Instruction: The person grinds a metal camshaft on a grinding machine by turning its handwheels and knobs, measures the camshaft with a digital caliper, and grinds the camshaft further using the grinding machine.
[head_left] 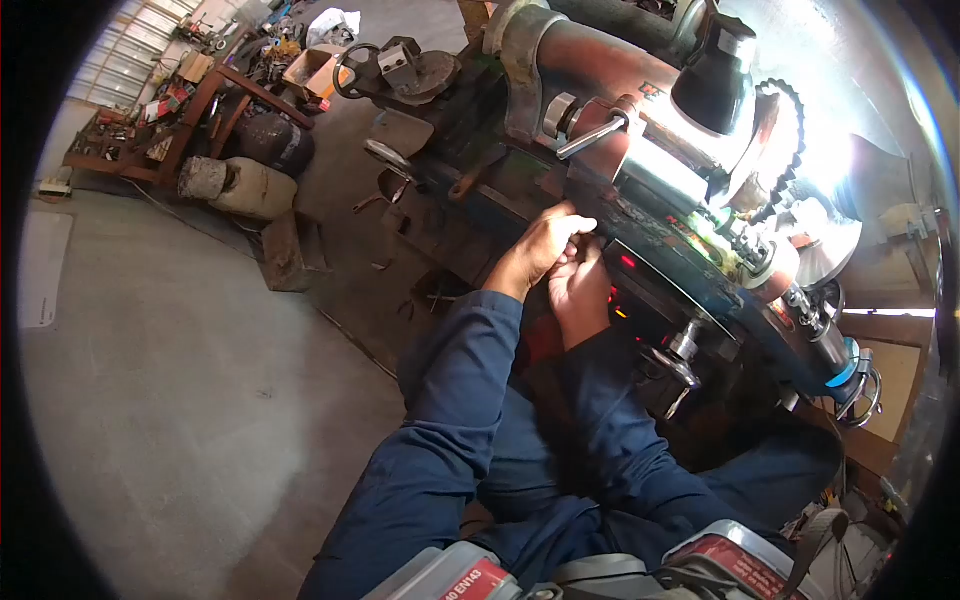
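My left hand (541,252) is closed, its thumb on top, at the front side of a large metalworking machine (665,225). Right beside it, with the fingers touching or nearly so, my right hand (581,291) is curled palm up. Whatever the fingers hold is too small or hidden to make out. Just right of my hands runs a dark panel (640,268) with red lights. Above them is a clamp-like block with a metal lever handle (592,137). A handwheel (672,368) sits below to the right.
A bright lamp lights the toothed gear wheel (795,120) at the right. On the left, a rusty metal frame (185,135) stands near gas cylinders (240,185) and a box-like block (292,252). A cable (350,340) crosses the concrete floor. A respirator (590,575) shows at the bottom edge.
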